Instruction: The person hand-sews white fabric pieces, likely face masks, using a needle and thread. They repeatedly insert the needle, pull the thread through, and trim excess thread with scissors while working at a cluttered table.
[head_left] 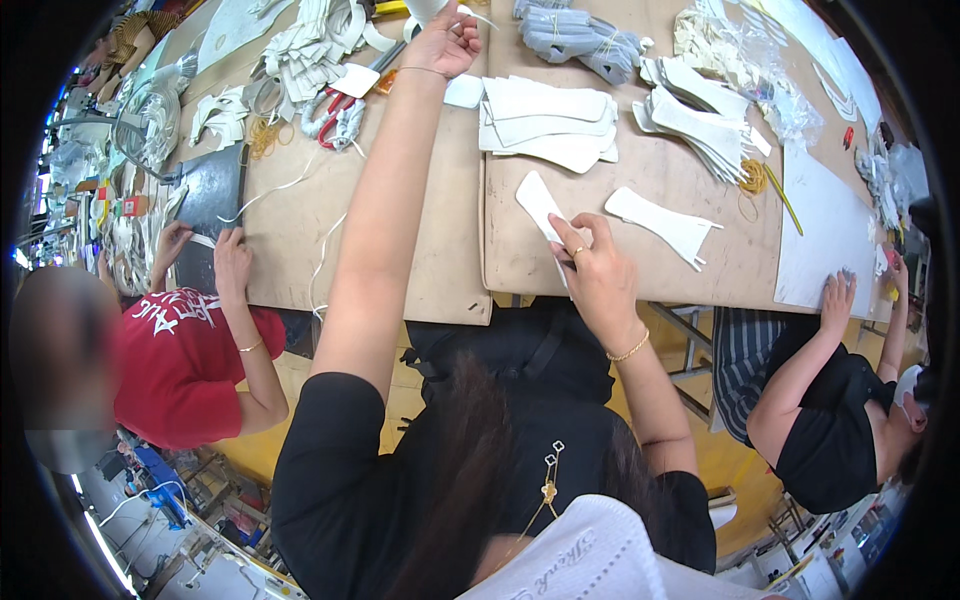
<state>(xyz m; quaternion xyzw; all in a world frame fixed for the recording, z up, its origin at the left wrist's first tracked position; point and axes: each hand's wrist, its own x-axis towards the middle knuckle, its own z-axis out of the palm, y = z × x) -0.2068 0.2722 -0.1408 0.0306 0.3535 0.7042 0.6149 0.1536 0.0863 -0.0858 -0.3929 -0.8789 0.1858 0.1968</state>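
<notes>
My right hand (pixel 600 265) is closed on a white flat piece (pixel 537 197) with a rounded end, pinched near the table's front edge. Just right of it lies a loose white piece (pixel 665 222) that narrows in the middle and has thin prongs at one end. My left arm stretches to the far side, where my left hand (pixel 442 45) has its fingers curled in. Beside those fingers are a white, rounded object (pixel 424 8), cut off by the frame's top, and a thin white strip (pixel 480 16). What the fingers grip is unclear.
Stacked white pieces (pixel 548 120) and a fanned stack (pixel 700 125) lie farther back, with a grey bundle (pixel 580 42) behind. Red-handled scissors (pixel 330 115) and strips (pixel 315 45) lie left. Co-workers' hands work at a dark board (pixel 212 195) on the left and a white sheet (pixel 815 230) on the right.
</notes>
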